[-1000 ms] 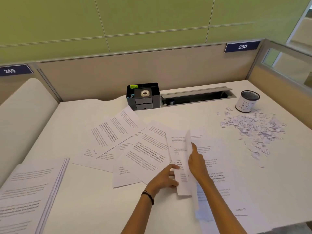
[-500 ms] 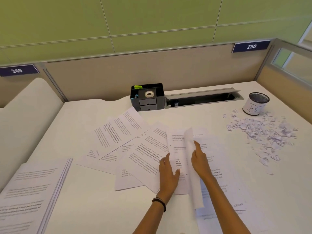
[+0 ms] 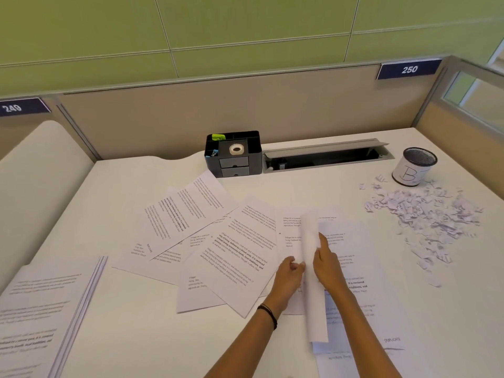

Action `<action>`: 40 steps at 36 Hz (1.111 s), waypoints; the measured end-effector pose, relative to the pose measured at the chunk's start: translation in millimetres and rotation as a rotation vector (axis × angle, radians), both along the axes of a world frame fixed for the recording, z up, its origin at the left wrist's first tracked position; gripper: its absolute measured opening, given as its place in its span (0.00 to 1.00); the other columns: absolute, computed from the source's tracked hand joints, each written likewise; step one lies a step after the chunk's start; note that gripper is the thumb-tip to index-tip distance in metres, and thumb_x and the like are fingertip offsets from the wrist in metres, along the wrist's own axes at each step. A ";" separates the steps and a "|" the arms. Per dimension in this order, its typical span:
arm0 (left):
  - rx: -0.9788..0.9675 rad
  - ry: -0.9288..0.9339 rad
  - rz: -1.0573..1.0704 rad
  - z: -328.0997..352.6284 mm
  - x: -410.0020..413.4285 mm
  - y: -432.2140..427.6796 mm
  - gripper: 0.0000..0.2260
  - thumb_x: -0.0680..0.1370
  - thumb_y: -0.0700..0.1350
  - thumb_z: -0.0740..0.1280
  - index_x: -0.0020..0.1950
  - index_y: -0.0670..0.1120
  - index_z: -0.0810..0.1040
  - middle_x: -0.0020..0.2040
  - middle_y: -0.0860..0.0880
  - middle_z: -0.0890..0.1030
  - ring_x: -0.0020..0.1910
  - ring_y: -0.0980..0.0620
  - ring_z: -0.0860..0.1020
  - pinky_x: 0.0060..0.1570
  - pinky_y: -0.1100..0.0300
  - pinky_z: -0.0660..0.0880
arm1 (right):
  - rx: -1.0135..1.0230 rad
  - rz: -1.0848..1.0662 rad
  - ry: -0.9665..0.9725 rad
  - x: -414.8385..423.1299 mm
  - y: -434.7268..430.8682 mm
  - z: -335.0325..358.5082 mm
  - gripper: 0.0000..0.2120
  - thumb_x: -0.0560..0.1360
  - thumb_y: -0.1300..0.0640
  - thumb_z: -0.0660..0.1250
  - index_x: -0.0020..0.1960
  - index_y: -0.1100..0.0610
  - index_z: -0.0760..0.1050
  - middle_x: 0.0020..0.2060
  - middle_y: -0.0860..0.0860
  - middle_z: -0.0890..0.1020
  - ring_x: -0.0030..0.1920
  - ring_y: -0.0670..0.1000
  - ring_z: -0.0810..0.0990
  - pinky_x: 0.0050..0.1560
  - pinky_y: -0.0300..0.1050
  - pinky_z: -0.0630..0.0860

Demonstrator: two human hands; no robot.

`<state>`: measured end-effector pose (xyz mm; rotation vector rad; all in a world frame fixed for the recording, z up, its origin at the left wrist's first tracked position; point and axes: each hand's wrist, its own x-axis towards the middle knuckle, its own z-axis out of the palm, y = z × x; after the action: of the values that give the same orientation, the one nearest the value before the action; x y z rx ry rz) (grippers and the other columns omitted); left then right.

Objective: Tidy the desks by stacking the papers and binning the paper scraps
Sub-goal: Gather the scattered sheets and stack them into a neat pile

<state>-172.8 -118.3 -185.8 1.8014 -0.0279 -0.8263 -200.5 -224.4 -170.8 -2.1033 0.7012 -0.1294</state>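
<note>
Several printed sheets [image 3: 226, 249] lie fanned and overlapping across the middle of the white desk [image 3: 136, 336]. One sheet [image 3: 311, 236] stands lifted on edge above the right-hand papers [image 3: 354, 268]. My right hand [image 3: 328, 264] holds it from the right, index finger up along the paper. From the left, the curled fingertips of my left hand [image 3: 289, 276] pinch its edge. A neat stack of papers [image 3: 41, 317] sits at the near left. Torn paper scraps [image 3: 425, 214] are heaped at the far right, beside a mesh cup bin [image 3: 414, 167] marked "B".
A black desk organiser [image 3: 233, 154] with a tape roll stands at the back centre, next to an open cable tray [image 3: 327, 156]. Beige partition panels [image 3: 218, 113] wall the desk behind and on the right. A second desk [image 3: 35, 170] adjoins on the left.
My left hand has left the flat papers and come to the lifted sheet's edge. The sheet has curled up more between both hands. The view has shifted slightly.
</note>
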 end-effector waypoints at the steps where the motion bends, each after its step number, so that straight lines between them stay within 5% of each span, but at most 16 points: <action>1: 0.021 0.016 -0.004 -0.8 0.9 -1.5 0.10 0.80 0.49 0.60 0.60 0.48 0.69 0.47 0.51 0.71 0.47 0.55 0.73 0.47 0.65 0.72 | -0.001 0.001 0.000 -0.5 0.7 -0.8 0.22 0.81 0.61 0.49 0.75 0.55 0.52 0.27 0.53 0.69 0.26 0.48 0.67 0.27 0.40 0.64; 3: 0.045 0.019 0.010 3.8 -1.2 -4.5 0.12 0.79 0.51 0.61 0.53 0.42 0.71 0.49 0.40 0.71 0.48 0.47 0.75 0.48 0.61 0.74 | 0.000 -0.005 -0.006 -1.4 1.8 -2.1 0.22 0.81 0.61 0.49 0.75 0.55 0.52 0.26 0.53 0.69 0.26 0.48 0.67 0.27 0.39 0.64; 4: 0.063 0.003 0.016 2.2 -2.3 -6.6 0.20 0.78 0.53 0.62 0.59 0.37 0.70 0.56 0.35 0.70 0.55 0.43 0.75 0.53 0.57 0.74 | 0.001 -0.010 -0.008 -1.5 1.7 -2.6 0.22 0.81 0.61 0.49 0.75 0.55 0.52 0.27 0.53 0.69 0.26 0.48 0.67 0.28 0.40 0.65; 6: 0.084 -0.003 -0.008 0.8 -4.1 -10.3 0.30 0.77 0.56 0.61 0.71 0.37 0.61 0.65 0.34 0.68 0.62 0.41 0.72 0.61 0.51 0.74 | 0.008 -0.016 -0.010 -1.1 0.2 -3.7 0.23 0.81 0.61 0.49 0.75 0.55 0.52 0.28 0.54 0.70 0.27 0.49 0.68 0.29 0.42 0.67; 8: 0.081 -0.019 -0.046 3.9 -3.8 -12.8 0.28 0.78 0.56 0.59 0.71 0.40 0.60 0.63 0.37 0.71 0.59 0.44 0.74 0.55 0.53 0.77 | 0.017 -0.020 -0.006 -1.0 -1.4 -4.3 0.23 0.81 0.61 0.49 0.75 0.54 0.51 0.29 0.56 0.71 0.28 0.50 0.69 0.30 0.44 0.69; 11: 0.045 -0.012 -0.050 8.3 -1.3 -12.9 0.15 0.80 0.54 0.57 0.52 0.42 0.71 0.47 0.44 0.76 0.44 0.48 0.77 0.42 0.55 0.77 | 0.023 -0.022 0.000 -1.0 -2.0 -3.3 0.23 0.81 0.61 0.49 0.75 0.54 0.52 0.30 0.56 0.71 0.28 0.51 0.69 0.30 0.45 0.70; 13: 0.031 0.003 -0.044 10.7 -2.2 -13.0 0.17 0.80 0.54 0.58 0.36 0.46 0.67 0.34 0.47 0.71 0.33 0.51 0.72 0.38 0.57 0.72 | 0.029 -0.023 -0.002 -1.4 -1.8 -2.0 0.23 0.81 0.62 0.49 0.75 0.54 0.52 0.27 0.54 0.69 0.26 0.49 0.67 0.29 0.43 0.68; 15: 0.039 -0.019 -0.033 11.4 -4.6 -14.0 0.19 0.79 0.57 0.58 0.33 0.48 0.63 0.33 0.50 0.67 0.31 0.53 0.68 0.36 0.60 0.68 | 0.035 -0.015 -0.009 -2.3 -0.8 -0.1 0.23 0.81 0.62 0.49 0.75 0.54 0.52 0.27 0.53 0.69 0.26 0.49 0.67 0.28 0.42 0.67; 18: 0.068 -0.123 0.014 8.8 -10.5 -14.7 0.21 0.76 0.65 0.57 0.33 0.49 0.64 0.36 0.51 0.67 0.34 0.55 0.67 0.33 0.63 0.65 | 0.058 0.015 -0.022 -3.5 2.2 6.4 0.21 0.82 0.59 0.50 0.74 0.55 0.55 0.30 0.56 0.74 0.30 0.51 0.73 0.32 0.43 0.70; 21: 0.032 -0.173 0.062 -1.9 -16.9 -18.3 0.30 0.70 0.75 0.48 0.43 0.53 0.77 0.43 0.51 0.79 0.44 0.55 0.76 0.49 0.59 0.74 | 0.127 0.030 -0.049 -5.0 5.5 16.8 0.19 0.82 0.54 0.49 0.72 0.54 0.59 0.53 0.60 0.80 0.49 0.54 0.78 0.49 0.43 0.72; 23: -0.007 -0.170 0.053 -0.8 -19.5 -18.8 0.33 0.69 0.76 0.45 0.53 0.56 0.77 0.47 0.53 0.81 0.48 0.56 0.79 0.53 0.56 0.76 | 0.160 0.051 -0.081 -8.3 6.9 20.7 0.19 0.82 0.52 0.48 0.71 0.53 0.61 0.57 0.55 0.77 0.51 0.48 0.74 0.52 0.37 0.68; 27: -0.057 -0.105 0.026 12.9 -20.5 -18.5 0.27 0.73 0.71 0.52 0.62 0.55 0.69 0.54 0.56 0.79 0.52 0.57 0.78 0.55 0.57 0.76 | 0.218 0.034 -0.139 -14.3 3.9 20.6 0.18 0.82 0.51 0.47 0.70 0.53 0.63 0.55 0.49 0.74 0.53 0.45 0.72 0.46 0.27 0.67; 32: -0.147 0.033 0.075 14.2 -15.3 -17.7 0.25 0.72 0.66 0.63 0.62 0.53 0.70 0.56 0.55 0.80 0.53 0.55 0.79 0.56 0.54 0.77 | 0.260 0.032 -0.144 -16.6 -2.5 14.2 0.19 0.82 0.50 0.47 0.70 0.52 0.63 0.56 0.48 0.74 0.57 0.46 0.73 0.58 0.38 0.67; 37: -0.230 0.150 0.104 7.5 -12.8 -8.2 0.13 0.74 0.36 0.65 0.57 0.46 0.76 0.50 0.45 0.82 0.47 0.48 0.82 0.45 0.55 0.80 | 0.326 0.028 -0.136 -15.5 -8.2 8.9 0.19 0.81 0.47 0.48 0.70 0.50 0.63 0.52 0.54 0.81 0.53 0.50 0.80 0.58 0.46 0.74; 40: -0.191 0.107 0.139 -4.7 -14.0 -2.2 0.12 0.73 0.33 0.65 0.54 0.46 0.76 0.50 0.44 0.82 0.47 0.46 0.82 0.46 0.51 0.80 | 0.371 0.014 -0.184 -16.4 -13.2 13.1 0.17 0.82 0.50 0.49 0.69 0.50 0.63 0.51 0.53 0.81 0.51 0.49 0.81 0.56 0.44 0.75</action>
<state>-186.8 -120.4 -190.4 1.5598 0.0843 -0.7928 -216.9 -237.6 -157.7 -1.7167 0.5528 -0.1691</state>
